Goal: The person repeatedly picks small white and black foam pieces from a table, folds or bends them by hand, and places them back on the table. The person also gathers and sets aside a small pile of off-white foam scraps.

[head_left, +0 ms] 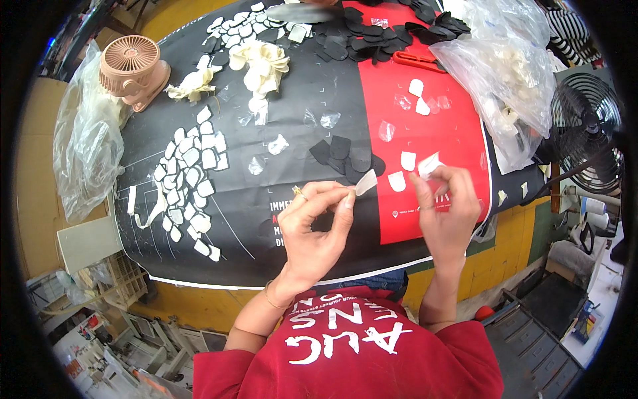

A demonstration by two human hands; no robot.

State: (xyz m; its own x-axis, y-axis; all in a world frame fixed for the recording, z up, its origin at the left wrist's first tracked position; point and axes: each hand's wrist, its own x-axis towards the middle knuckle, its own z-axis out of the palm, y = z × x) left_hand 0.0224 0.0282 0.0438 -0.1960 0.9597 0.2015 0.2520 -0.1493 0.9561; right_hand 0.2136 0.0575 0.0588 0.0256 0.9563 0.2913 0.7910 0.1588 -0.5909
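My left hand (311,229) pinches a small whitish, partly see-through piece (365,183) between thumb and forefinger. My right hand (453,211) is closed on a small white patch (430,163) at its fingertips. The two hands are apart, over the front of the covered table. Two white patches lie by the right fingertips, one white patch (397,181) nearer me and another white patch (408,161) just beyond. Several black rounded patches (339,154) lie in a loose pile beyond my left fingertips.
White patches with dark edges (189,159) are scattered at left. Cream scraps (260,66), black patches (365,40) and a red cutter (419,61) lie farther back. A pink fan (133,66) stands far left; a plastic bag (498,86) and black fan (588,126) are at right.
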